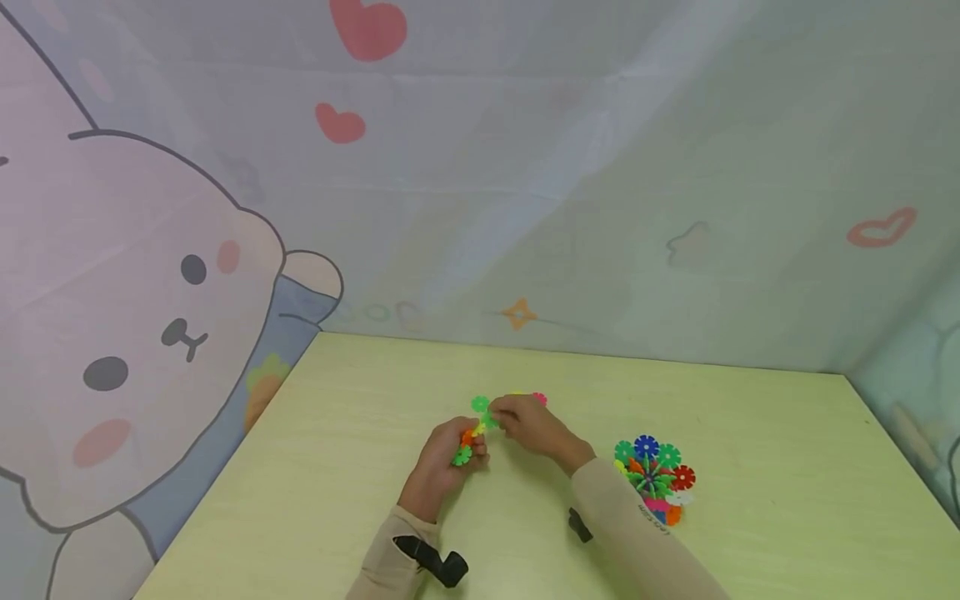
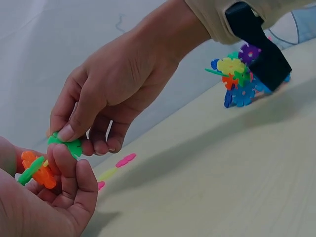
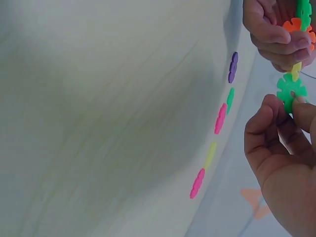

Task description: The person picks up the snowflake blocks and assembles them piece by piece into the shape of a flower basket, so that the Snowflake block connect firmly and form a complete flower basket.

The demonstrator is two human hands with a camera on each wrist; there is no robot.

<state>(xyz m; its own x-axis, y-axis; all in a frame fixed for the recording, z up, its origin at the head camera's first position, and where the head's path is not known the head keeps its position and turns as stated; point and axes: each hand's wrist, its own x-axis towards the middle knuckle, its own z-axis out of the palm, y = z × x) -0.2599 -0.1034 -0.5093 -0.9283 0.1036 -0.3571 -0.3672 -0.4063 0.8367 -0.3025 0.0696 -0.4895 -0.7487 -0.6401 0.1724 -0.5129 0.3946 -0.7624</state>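
My left hand (image 1: 446, 458) grips a short chain of plastic snowflake discs. In it are a green disc (image 3: 304, 14), an orange disc (image 2: 47, 177) set crosswise to it, and a yellow disc (image 3: 296, 72) partly hidden by the fingers. Just beyond the left fingertips, my right hand (image 1: 536, 425) pinches another green disc (image 3: 291, 88) between thumb and forefinger. That disc meets the yellow one edge to edge; whether their slots are locked I cannot tell. The other right fingers are loosely bent.
Loose discs lie on the table behind the hands: green (image 1: 480, 403), pink (image 1: 539, 399), purple (image 3: 233, 67) and yellow (image 3: 210, 155). A multicoloured cluster of joined discs (image 1: 651, 477) stands by the right forearm. A printed cloth (image 1: 600, 208) hangs behind the table.
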